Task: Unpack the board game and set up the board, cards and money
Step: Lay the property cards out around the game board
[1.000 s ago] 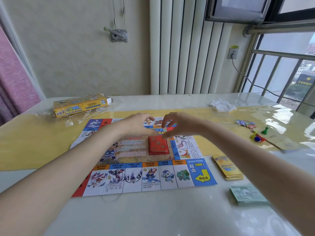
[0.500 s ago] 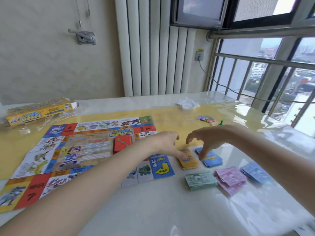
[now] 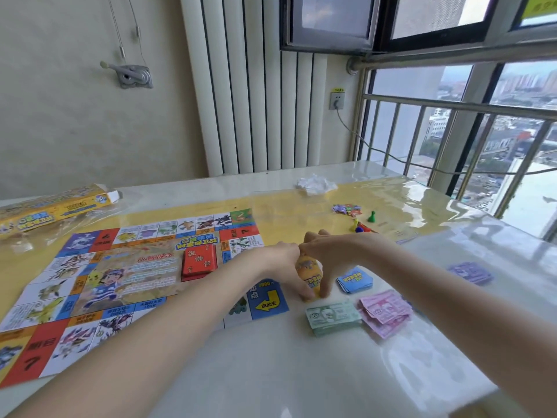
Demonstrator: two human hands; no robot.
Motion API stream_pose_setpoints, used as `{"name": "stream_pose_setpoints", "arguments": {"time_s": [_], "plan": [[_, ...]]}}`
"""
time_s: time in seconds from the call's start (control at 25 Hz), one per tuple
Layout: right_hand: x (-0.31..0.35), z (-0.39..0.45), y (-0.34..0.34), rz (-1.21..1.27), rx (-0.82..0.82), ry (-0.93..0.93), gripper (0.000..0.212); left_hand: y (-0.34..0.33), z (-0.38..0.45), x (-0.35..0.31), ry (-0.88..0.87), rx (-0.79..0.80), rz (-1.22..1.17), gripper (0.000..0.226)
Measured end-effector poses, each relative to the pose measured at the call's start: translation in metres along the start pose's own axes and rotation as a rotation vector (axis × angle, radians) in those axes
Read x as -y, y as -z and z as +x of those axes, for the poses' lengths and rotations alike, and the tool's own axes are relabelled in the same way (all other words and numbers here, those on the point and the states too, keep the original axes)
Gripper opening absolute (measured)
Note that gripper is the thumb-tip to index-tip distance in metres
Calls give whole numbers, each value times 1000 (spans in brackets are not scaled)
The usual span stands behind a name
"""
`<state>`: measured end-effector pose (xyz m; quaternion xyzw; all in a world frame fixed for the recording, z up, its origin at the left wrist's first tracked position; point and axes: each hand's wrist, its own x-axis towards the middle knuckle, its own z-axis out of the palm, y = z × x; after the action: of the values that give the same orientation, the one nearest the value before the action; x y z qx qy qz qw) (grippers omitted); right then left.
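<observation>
We have both hands on the yellow card stack (image 3: 308,274), just off the right edge of the colourful paper game board (image 3: 120,276): left hand (image 3: 284,267) pinches its left side, right hand (image 3: 328,257) its right side, fingertips (image 3: 323,292) curled down to the white glossy table (image 3: 271,372). The red card stack (image 3: 199,262) sits on the board's centre panel. Blue card stack (image 3: 354,280) is just right of the yellow one, apart from it. Green banknote stack (image 3: 331,316) lies near the yellow stack's near edge, with loose pink banknotes (image 3: 385,312) just beside it and purple banknotes (image 3: 470,273) well apart toward the right table edge. Small plastic pawns (image 3: 361,226) and the small picture tokens (image 3: 346,209) sit behind our hands. The yellow game box (image 3: 51,211) rests at the far left. Open table surface lies in front of the money.
</observation>
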<state>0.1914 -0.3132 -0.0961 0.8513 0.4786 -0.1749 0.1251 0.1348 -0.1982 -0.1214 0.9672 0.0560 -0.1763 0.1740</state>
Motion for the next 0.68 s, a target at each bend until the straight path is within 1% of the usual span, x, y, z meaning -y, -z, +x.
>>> {"name": "stream_pose_setpoints", "arguments": {"time_s": [0.2, 0.28, 0.32, 0.36, 0.4, 0.44, 0.48, 0.52, 0.56, 0.6, 0.68], "plan": [[0, -1, 2, -1, 3, -26, 80, -7, -3, 0, 18, -71, -49, 71], [0, -3, 2, 25, 11, -30, 74, -9, -8, 0, 0, -114, -102, 60], [0, -4, 4, 57, 2, -25, 67, -8, -13, 1, -30, -146, -220, 48], [0, -4, 7, 108, -31, -14, 60, -3, -18, 2, -61, -163, -433, 33], [-1, -5, 12, 180, -95, 0, 55, 5, -24, 5, -91, -165, -713, 21], [-2, -6, 18, 284, -180, 13, 51, 13, -28, 8, -126, -143, -1015, 19], [-3, -6, 25, 417, -262, 26, 50, 19, -32, 13, -157, -96, -1268, 25], [-2, -5, 32, 552, -329, 43, 49, 25, -35, 18, -185, -28, -1427, 35], [1, -4, 38, 660, -367, 58, 47, 29, -38, 22, -204, 48, -1506, 44], [4, -3, 41, 728, -377, 75, 44, 31, -39, 25, -221, 110, -1530, 49], [13, 0, 43, 754, -358, 105, 41, 34, -42, 31, -236, 140, -1526, 49]]}}
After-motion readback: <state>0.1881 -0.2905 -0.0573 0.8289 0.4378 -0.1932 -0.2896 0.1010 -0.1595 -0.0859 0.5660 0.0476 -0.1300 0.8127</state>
